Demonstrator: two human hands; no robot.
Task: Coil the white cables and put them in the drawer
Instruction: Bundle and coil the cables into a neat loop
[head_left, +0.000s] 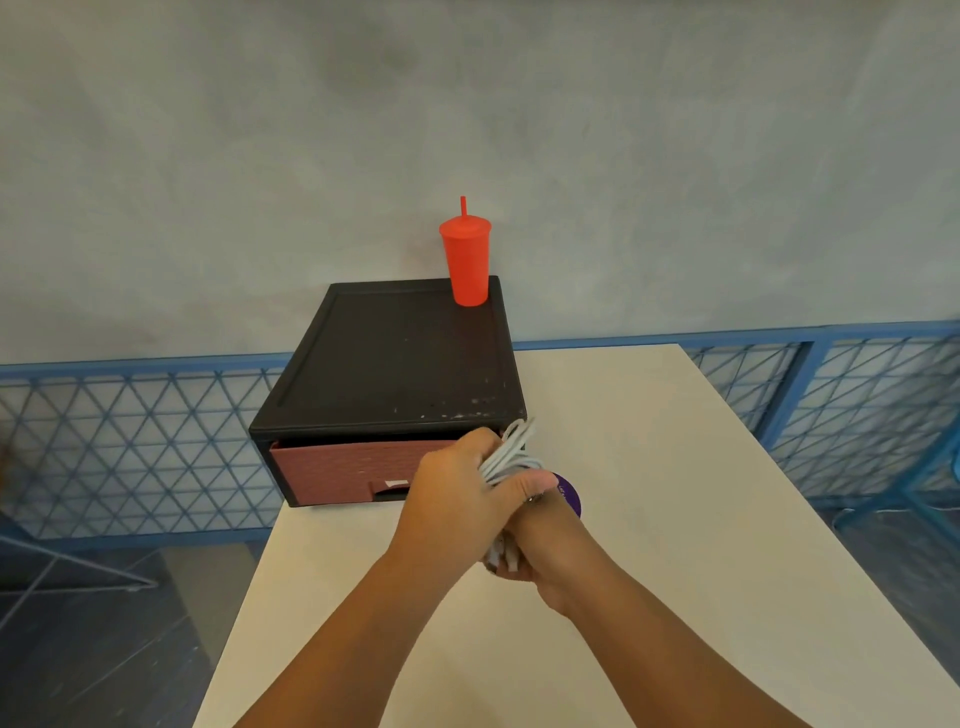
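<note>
A bundle of coiled white cables (511, 449) is gripped between both hands above the white table (675, 519). My left hand (457, 493) wraps around the upper loops, which stick out past its fingers. Below it, my right hand (540, 551) clasps the lower end, where the plug tips show. Just behind the hands stands a black drawer unit (395, 358) at the table's far left corner. Its reddish-brown drawer front (337, 470) is shut or nearly so, and the left hand hides its right part.
A red tumbler (466, 260) with a lid and straw stands on the back right of the drawer unit. A purple round object (570, 491) lies on the table, half hidden behind my hands. Blue metal railing (857, 395) runs beyond the table's far and right edges.
</note>
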